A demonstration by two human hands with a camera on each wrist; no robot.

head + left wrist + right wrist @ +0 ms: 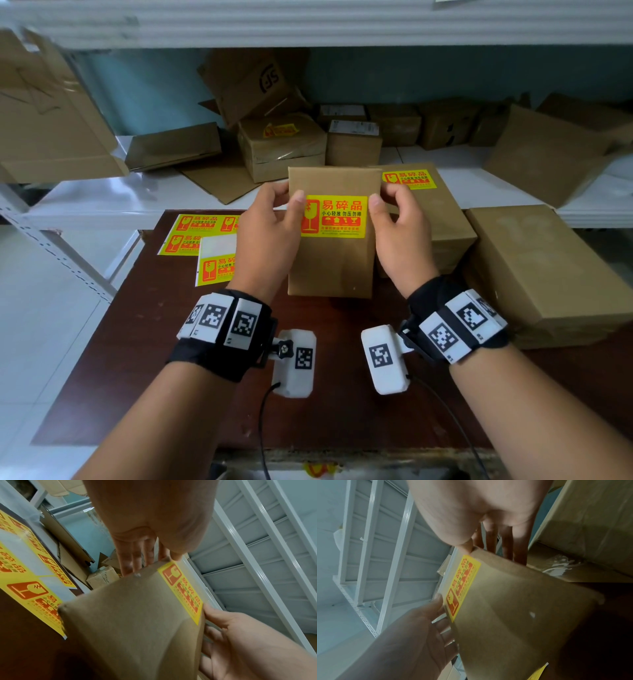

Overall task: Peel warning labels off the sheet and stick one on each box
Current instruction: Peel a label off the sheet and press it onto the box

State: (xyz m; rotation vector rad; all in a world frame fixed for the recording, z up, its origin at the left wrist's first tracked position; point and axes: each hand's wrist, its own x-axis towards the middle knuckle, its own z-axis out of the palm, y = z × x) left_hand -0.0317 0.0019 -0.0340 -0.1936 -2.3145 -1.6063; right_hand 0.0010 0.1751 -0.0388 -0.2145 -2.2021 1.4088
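A flat brown box (330, 263) is held tilted up over the dark table (144, 359), with a yellow warning label (334, 216) stuck on its upper face. My left hand (270, 219) grips its left edge, thumb on the label's left end. My right hand (397, 222) grips the right edge, thumb at the label's right end. In the left wrist view the box (137, 622) shows the label (181, 592) near its far edge; the right wrist view shows the box (522, 608) and label (462, 586) too. The label sheets (202, 240) lie on the table at the left.
A labelled box (431, 212) sits right behind the held one. A large unlabelled box (534, 267) lies at the right. Several more cartons are piled on the white shelf (137, 202) behind, one (281, 144) bearing a label.
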